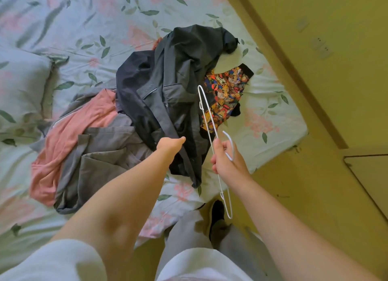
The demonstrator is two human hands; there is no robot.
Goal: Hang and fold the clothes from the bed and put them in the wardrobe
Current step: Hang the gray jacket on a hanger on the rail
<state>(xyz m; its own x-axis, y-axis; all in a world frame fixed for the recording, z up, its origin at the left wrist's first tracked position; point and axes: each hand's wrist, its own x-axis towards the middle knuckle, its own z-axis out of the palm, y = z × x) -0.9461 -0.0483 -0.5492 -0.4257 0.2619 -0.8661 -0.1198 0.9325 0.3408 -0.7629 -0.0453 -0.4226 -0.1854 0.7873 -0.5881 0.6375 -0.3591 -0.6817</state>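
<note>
Head view: left hand grips dark jacket on bed, right hand holds hanger.

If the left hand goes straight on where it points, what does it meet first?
Most likely the dark jacket, lying right ahead of the left hand; whether they already touch is unclear.

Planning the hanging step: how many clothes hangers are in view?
1: a thin white wire hanger, gripped by the right hand. More may lie hidden under the clothes pile.
</note>
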